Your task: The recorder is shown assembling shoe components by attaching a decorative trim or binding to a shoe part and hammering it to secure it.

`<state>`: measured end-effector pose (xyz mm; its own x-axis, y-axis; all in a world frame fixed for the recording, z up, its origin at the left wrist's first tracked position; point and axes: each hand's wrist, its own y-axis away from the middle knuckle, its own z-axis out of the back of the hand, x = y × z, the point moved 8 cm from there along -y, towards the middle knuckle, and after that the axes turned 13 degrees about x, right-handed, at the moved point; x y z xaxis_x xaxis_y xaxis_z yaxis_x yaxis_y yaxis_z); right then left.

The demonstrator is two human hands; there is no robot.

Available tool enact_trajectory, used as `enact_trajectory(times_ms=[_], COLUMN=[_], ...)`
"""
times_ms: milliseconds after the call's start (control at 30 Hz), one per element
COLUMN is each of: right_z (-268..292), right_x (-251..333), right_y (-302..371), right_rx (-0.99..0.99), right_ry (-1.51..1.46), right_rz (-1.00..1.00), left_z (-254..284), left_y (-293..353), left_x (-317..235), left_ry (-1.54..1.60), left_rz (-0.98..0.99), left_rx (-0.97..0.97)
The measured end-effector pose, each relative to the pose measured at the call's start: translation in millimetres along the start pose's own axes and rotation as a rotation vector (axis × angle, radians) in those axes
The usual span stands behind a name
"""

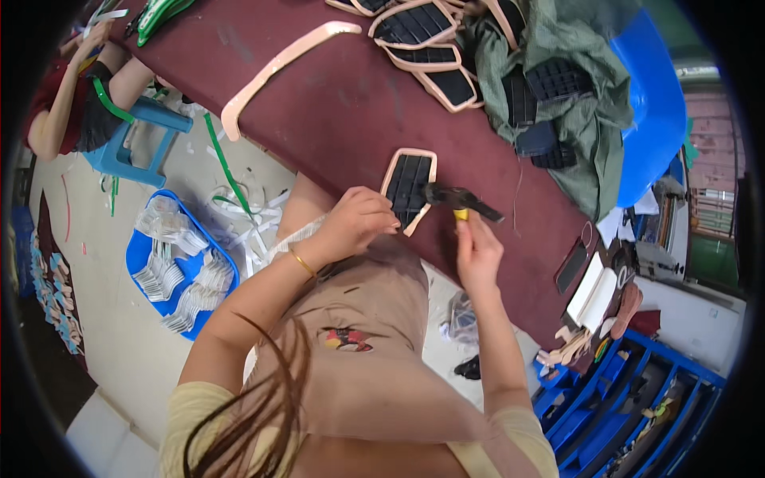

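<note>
A black ridged panel with pale pink edging (409, 185) lies on the dark red table near its front edge. Along its lower left side my left hand (362, 217) is closed, the fingertips pressed together at the rim. What they pinch is too small to make out. My right hand (480, 253) grips a hammer (464, 199) by its handle, which shows yellow near the head. The dark hammer head is over or against the panel's right side; I cannot tell whether it touches. The lower part of the handle is hidden in my fist.
A curved pink strip (291, 64) lies at the table's far left. More pink-edged panels (426, 56) pile up beside green cloth (574, 119) and a blue tub (657, 103). A phone (572, 267) rests rightward. Below left stands a blue basket (233, 271); another person sits beyond.
</note>
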<state>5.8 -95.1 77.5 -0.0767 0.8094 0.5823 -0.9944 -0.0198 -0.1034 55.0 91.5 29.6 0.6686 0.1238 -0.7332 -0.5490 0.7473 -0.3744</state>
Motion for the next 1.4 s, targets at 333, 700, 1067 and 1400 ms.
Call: enact_trajectory(times_ms=[333, 700, 1067, 1400], right_z=[10, 15, -2, -29], right_x=[9, 42, 6, 38], right_y=[-31, 6, -5, -45], right_rx=[0.041, -0.053, -0.073, -0.028], right_ry=[0.012, -0.04, -0.038, -0.572], right_rz=[-0.117, 0.151, 0.027, 0.026], left_z=[5, 5, 11, 47], left_y=[4, 0, -12, -43], left_x=[3, -8, -10, -23], left_ry=[-0.016, -0.046, -0.096, 0.318], left_rz=[0.045, 0.065, 0.051, 0.149], left_rx=[-0.038, -0.031, -0.022, -0.318])
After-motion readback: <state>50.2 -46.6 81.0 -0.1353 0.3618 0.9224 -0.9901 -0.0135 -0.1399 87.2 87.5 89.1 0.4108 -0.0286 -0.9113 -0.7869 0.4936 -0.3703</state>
